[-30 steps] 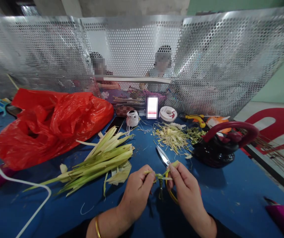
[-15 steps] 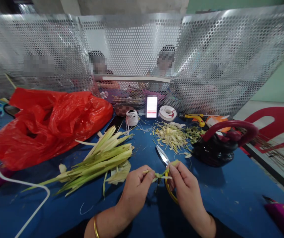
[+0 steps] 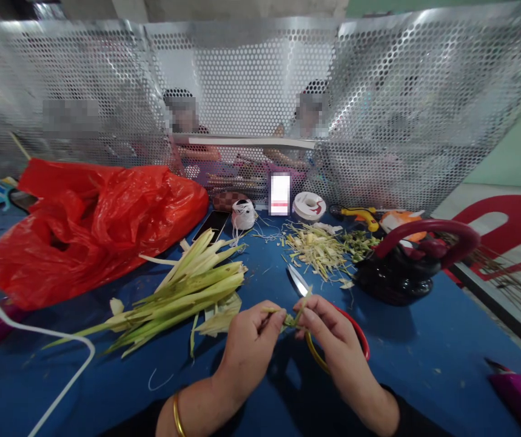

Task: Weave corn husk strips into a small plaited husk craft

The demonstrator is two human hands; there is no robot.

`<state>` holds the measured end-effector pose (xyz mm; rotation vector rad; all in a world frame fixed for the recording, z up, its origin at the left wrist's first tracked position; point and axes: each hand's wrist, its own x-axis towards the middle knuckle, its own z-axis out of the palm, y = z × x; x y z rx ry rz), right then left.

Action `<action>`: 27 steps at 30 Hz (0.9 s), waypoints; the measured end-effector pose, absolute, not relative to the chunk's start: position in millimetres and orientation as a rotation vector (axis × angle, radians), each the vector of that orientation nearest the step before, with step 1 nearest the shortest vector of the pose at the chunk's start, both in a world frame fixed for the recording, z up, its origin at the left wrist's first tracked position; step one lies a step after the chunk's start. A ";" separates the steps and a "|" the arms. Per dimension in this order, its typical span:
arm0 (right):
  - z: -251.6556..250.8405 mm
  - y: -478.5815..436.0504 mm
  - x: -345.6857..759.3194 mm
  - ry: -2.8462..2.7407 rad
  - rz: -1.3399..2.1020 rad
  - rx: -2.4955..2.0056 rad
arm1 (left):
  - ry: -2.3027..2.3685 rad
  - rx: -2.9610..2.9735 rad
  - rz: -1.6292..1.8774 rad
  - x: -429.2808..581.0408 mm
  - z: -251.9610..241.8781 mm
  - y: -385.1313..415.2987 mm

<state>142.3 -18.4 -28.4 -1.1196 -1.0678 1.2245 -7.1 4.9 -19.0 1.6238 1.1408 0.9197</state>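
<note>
Blue surface [image 3: 424, 358] before a perforated metal screen [image 3: 424, 109]. Left hand [image 3: 251, 340] and right hand [image 3: 333, 334], fingers curled, meet low at centre, each grip pinching the green leaf strip [image 3: 293, 318] above the scissors [image 3: 315, 309], whose handles are partly hidden.

Two bare forearms, gold bangle [image 3: 178, 414] on left wrist, dark sleeves near the elbows

Red plastic bag [image 3: 91, 224] at table's left edge, black basket [image 3: 401, 273] with red handle toward right edge. Phone [image 3: 211, 226], string spool [image 3: 243, 214], tape roll [image 3: 308, 206] along far edge by perforated screen [image 3: 401, 109]
</note>
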 end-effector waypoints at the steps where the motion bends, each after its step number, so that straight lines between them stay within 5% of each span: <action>1: -28.8 -18.8 141.9 -1.088 1.220 -1.110 | 1.148 1.633 0.923 -7.3 -20.0 4.8; 16: -36.7 -18.0 145.7 -1.387 0.837 -1.229 | 1.020 1.652 0.802 -8.9 -19.3 2.9; 27: -44.9 -22.6 144.2 -1.248 0.961 -1.290 | 1.098 1.845 0.681 -12.3 -13.4 5.6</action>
